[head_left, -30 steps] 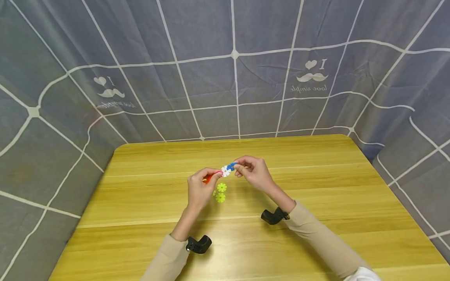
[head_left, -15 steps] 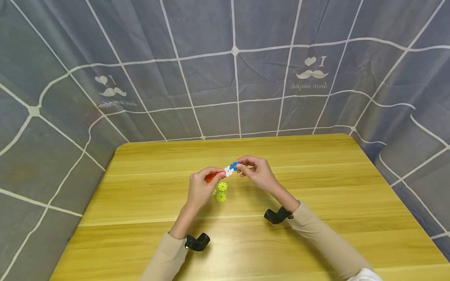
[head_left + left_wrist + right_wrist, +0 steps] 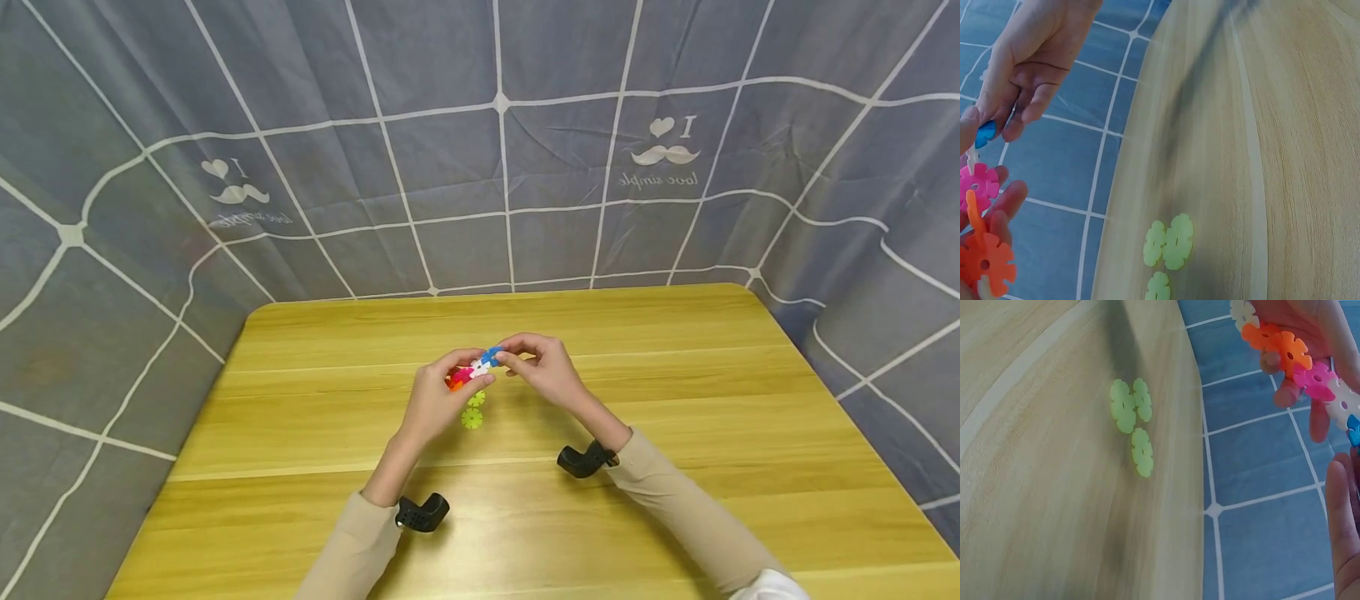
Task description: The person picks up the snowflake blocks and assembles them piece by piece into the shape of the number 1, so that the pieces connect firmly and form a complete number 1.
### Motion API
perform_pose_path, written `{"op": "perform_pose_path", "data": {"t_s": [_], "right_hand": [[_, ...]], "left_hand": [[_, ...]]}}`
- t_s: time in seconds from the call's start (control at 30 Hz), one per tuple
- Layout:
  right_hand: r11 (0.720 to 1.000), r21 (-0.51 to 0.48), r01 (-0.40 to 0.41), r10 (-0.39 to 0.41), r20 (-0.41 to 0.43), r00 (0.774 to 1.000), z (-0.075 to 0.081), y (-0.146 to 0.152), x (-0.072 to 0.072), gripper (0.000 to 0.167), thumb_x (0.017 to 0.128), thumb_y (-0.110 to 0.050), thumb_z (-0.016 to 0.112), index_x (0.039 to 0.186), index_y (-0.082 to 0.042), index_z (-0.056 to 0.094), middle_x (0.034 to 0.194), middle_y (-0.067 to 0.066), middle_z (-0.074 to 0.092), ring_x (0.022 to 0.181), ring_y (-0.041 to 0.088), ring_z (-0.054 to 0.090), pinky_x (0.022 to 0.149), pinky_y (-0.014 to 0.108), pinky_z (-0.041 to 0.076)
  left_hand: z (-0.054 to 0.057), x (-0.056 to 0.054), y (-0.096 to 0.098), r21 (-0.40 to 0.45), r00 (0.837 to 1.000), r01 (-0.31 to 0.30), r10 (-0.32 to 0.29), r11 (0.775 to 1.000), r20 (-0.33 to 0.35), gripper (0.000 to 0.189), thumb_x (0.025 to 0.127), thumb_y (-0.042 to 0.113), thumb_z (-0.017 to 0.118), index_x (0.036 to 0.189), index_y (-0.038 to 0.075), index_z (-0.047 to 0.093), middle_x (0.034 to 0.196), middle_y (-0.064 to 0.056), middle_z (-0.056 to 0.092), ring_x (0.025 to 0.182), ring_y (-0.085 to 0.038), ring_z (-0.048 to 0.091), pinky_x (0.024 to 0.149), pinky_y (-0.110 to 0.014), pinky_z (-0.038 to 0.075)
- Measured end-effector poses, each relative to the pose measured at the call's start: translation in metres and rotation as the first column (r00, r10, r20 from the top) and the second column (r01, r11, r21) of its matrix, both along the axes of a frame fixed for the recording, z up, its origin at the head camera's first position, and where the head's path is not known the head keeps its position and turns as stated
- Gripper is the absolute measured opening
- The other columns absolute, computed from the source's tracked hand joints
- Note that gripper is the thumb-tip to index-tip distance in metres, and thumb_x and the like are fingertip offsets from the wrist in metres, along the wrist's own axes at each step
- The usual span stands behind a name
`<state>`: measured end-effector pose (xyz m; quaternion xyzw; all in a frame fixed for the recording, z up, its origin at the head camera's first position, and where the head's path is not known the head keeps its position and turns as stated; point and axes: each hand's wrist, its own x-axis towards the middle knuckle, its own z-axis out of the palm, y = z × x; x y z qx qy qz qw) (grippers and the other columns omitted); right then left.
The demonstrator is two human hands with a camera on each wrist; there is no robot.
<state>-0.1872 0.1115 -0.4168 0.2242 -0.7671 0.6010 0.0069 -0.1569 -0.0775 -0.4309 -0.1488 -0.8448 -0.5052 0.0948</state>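
A linked chain of notched plastic snowflake discs hangs between both hands above the table. My left hand [image 3: 435, 402] grips it with thumb and fingers around the pink disc [image 3: 1315, 380] and the white disc [image 3: 1342, 405]. Toward that palm lie orange discs [image 3: 1294, 351] and another white disc [image 3: 1244, 314] at the chain's end. With thumb and fingertips, my right hand [image 3: 552, 372] pinches the blue disc [image 3: 491, 357], which joins the white one. In the head view the left fingers partly cover the orange discs.
Three yellow-green discs [image 3: 1122, 406] lie close together on the wooden table [image 3: 645, 433] below the hands. A grey curtain [image 3: 442, 167] with white lines surrounds the table's far side and flanks. Black wrist cameras [image 3: 423, 512] sit on both wrists.
My left hand has shifted right and slid along the chain, its thumb now nearer the white disc. The right hand, still pinching the blue disc, has moved slightly left since half a second ago.
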Motion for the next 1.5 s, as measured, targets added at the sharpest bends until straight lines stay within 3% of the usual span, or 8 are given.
{"op": "perform_pose_path", "data": {"t_s": [0.17,0.4,0.5,0.67,0.8,1.13,1.33,1.5], "right_hand": [[0.999,0.030,0.039,-0.038,-0.023,0.999,0.014,-0.003,0.010,0.015,0.091,-0.003,0.063,0.098,0.009,0.069,0.098,0.025,0.068,0.077,0.020,0.066,0.070,0.044,0.058],[0.997,0.040,0.064,-0.064,-0.019,0.998,-0.015,-0.004,-0.006,0.016,0.090,-0.009,0.067,0.098,0.003,0.072,0.099,0.019,0.069,0.079,0.017,0.062,0.061,0.027,0.056],[0.996,0.052,0.078,-0.077,-0.025,0.997,-0.019,-0.006,-0.007,0.016,0.089,-0.016,0.069,0.096,-0.001,0.074,0.098,0.015,0.070,0.079,0.014,0.061,0.057,0.019,0.050],[0.995,0.060,0.080,-0.079,-0.025,0.997,-0.022,-0.011,-0.006,0.017,0.087,-0.022,0.072,0.094,-0.006,0.075,0.098,0.009,0.072,0.082,0.007,0.061,0.057,0.020,0.049],[0.995,0.076,0.061,-0.059,-0.024,0.998,-0.022,-0.015,-0.006,0.016,0.088,-0.022,0.071,0.096,-0.009,0.075,0.099,0.006,0.072,0.082,0.009,0.060,0.057,0.020,0.048],[0.996,0.089,-0.016,0.015,0.012,1.000,-0.023,-0.017,-0.009,0.020,0.092,-0.020,0.065,0.106,-0.007,0.073,0.106,0.009,0.072,0.079,0.014,0.059,0.049,0.017,0.039],[0.990,0.126,-0.062,0.058,0.038,0.998,-0.028,-0.017,-0.010,0.022,0.095,-0.017,0.061,0.113,-0.006,0.069,0.109,0.011,0.070,0.088,0.016,0.059,0.060,0.024,0.050],[0.967,0.214,-0.138,0.119,0.099,0.988,-0.037,-0.019,-0.010,0.025,0.094,-0.014,0.062,0.115,-0.002,0.067,0.113,0.014,0.069,0.085,0.017,0.060,0.059,0.023,0.050]], "left_hand": [[-0.002,-0.001,-0.001,0.040,1.000,-0.028,0.028,0.999,-0.005,0.030,0.086,0.027,0.073,0.111,0.011,0.070,0.101,-0.007,0.073,0.076,-0.015,0.065,0.061,-0.018,0.052],[-0.004,0.001,-0.004,0.121,0.999,-0.034,0.033,0.992,0.004,0.020,0.089,0.024,0.069,0.101,0.009,0.074,0.090,-0.008,0.074,0.066,-0.024,0.063,0.051,-0.016,0.045],[-0.004,0.001,-0.005,0.128,0.999,-0.040,0.040,0.991,0.003,0.018,0.089,0.022,0.069,0.099,0.008,0.074,0.087,-0.009,0.074,0.064,-0.021,0.062,0.051,-0.016,0.045],[-0.004,0.002,-0.007,0.136,0.997,-0.071,0.070,0.988,0.013,0.019,0.088,0.022,0.071,0.098,0.006,0.075,0.089,-0.011,0.075,0.067,-0.019,0.064,0.053,-0.015,0.046],[-0.005,0.002,-0.011,0.126,0.995,-0.095,0.094,0.987,0.015,0.019,0.087,0.020,0.072,0.097,0.005,0.075,0.091,-0.012,0.075,0.071,-0.025,0.066,0.055,-0.014,0.047],[-0.008,-0.001,-0.022,0.093,0.993,-0.120,0.117,0.988,0.029,0.018,0.088,0.024,0.071,0.096,0.009,0.076,0.087,-0.008,0.075,0.068,-0.022,0.066,0.053,-0.018,0.049],[-0.008,-0.006,-0.023,0.111,0.988,-0.156,0.154,0.982,0.030,0.016,0.086,0.023,0.073,0.093,0.008,0.077,0.084,-0.009,0.075,0.068,-0.028,0.067,0.052,-0.018,0.049],[-0.005,-0.007,-0.024,0.109,0.983,-0.182,0.181,0.977,0.019,0.016,0.087,0.023,0.072,0.093,0.009,0.077,0.085,-0.009,0.075,0.066,-0.017,0.065,0.052,-0.017,0.047]]}}
